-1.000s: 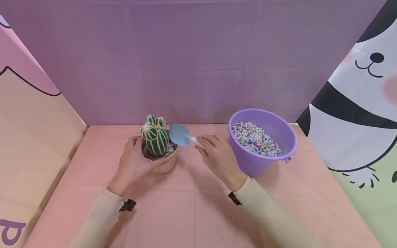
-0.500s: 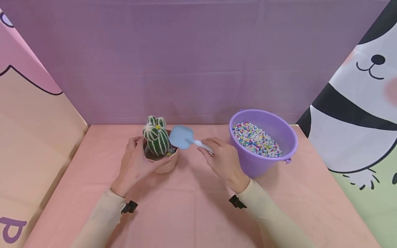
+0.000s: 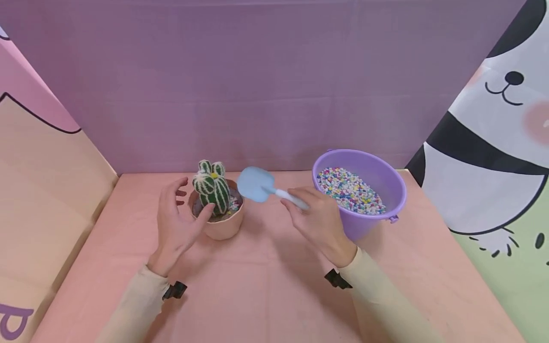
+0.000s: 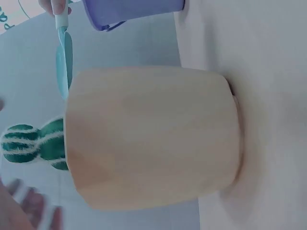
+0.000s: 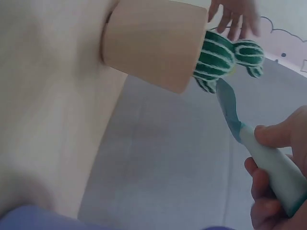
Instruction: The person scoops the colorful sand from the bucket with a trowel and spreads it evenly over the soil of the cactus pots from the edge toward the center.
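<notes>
A green cactus with white fuzzy ribs [image 3: 218, 196] stands in a peach pot [image 3: 223, 228] on the table's left half. Some colored beads lie inside the pot. My left hand [image 3: 176, 231] is at the pot's left side, fingers spread and off its wall; in the head view the thumb overlaps the cactus, and whether it touches cannot be told. With my right hand [image 3: 319, 221] I grip the white handle of a small blue shovel [image 3: 255, 184]. Its blade is raised just right of the pot's rim, with nothing visible on it. The left wrist view shows the pot [image 4: 153, 139] upright on the table.
To the right stands a purple bucket [image 3: 383, 183], partly behind my right hand. Many multicolored beads [image 3: 352, 191] fill its lower part. A purple cloth wall [image 3: 274, 85] closes off the back of the pink table [image 3: 240, 295], with printed panels on both sides.
My left hand has let go of the pot and moved slightly left, its fingers spreading. My right hand has drawn the shovel a little right and up, away from the pot.
</notes>
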A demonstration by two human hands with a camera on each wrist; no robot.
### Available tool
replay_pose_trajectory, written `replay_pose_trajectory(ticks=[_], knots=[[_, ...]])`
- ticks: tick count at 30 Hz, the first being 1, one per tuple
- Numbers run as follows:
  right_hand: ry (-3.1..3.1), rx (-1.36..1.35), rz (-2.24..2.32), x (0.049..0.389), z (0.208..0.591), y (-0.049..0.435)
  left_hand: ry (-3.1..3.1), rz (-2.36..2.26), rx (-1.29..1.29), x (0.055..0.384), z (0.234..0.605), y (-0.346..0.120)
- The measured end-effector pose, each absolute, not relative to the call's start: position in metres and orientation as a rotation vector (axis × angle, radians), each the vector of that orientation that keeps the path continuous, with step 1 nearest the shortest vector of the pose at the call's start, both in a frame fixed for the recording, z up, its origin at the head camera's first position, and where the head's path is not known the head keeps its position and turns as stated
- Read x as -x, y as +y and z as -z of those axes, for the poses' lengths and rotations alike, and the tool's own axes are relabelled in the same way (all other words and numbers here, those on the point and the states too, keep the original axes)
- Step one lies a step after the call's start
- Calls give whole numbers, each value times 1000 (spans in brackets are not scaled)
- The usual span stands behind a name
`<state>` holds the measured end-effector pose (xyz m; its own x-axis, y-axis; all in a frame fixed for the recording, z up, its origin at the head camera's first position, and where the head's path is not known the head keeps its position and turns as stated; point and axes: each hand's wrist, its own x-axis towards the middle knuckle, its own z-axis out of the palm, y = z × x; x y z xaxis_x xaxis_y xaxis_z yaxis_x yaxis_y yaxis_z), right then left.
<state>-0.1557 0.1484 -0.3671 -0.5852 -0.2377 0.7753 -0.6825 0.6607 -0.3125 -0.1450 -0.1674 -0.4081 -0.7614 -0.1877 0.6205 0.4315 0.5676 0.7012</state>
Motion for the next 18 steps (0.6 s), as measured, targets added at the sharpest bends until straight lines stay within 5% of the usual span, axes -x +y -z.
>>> replay_pose_trajectory(ticks=[9, 18], knots=[[-2106, -628, -745, 154, 340, 177, -1532, 1243, 337, 140, 388, -148], [-2088, -561, -799, 159, 330, 207, -1542, 1192, 623, 128, 375, -116]])
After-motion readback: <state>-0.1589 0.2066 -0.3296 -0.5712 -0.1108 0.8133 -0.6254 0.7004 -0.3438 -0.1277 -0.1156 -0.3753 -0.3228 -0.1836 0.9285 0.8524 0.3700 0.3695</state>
